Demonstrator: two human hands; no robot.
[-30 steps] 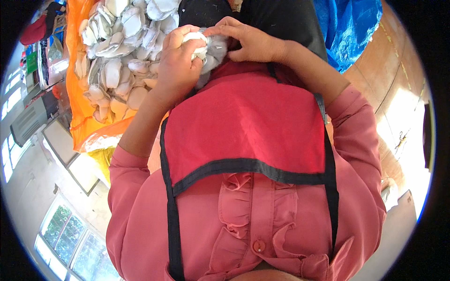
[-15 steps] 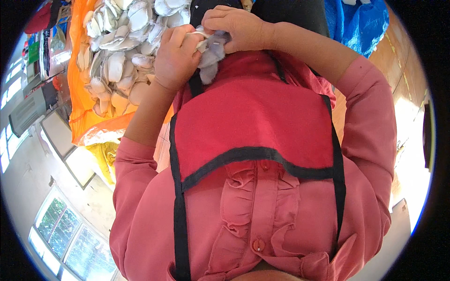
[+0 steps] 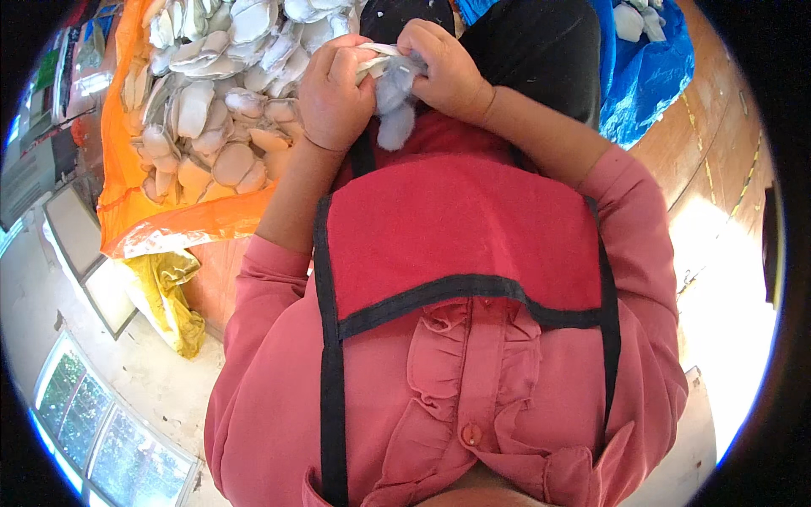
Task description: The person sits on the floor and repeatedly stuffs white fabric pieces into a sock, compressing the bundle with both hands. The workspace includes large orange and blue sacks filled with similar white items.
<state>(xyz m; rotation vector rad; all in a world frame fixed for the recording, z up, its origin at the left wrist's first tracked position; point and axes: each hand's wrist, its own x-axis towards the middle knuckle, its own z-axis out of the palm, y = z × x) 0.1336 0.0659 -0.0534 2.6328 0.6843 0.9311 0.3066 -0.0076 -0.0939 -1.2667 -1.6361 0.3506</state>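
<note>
Above my lap, a small grey plush piece (image 3: 395, 101) with a pale cream edge is held between both hands. My left hand (image 3: 336, 95) has its fingers closed on the cream edge. My right hand (image 3: 448, 72) pinches the other side of the piece, thumb and fingers bent around it. A fuzzy grey end hangs down between the hands, over my red apron (image 3: 465, 224). The fingertips of both hands partly hide the upper part of the piece.
Left of my hands, a large heap of flat, rounded white pieces (image 3: 215, 106) lies on an orange plastic sheet (image 3: 186, 221). A yellow cloth or bag (image 3: 169, 296) is below it. On the right is a blue plastic sheet (image 3: 638, 101) with a few white pieces (image 3: 634, 24).
The view has shifted a little. My right hand has turned and now sits more upright, with its thumb in sight. The grey plush piece still hangs between my hands.
</note>
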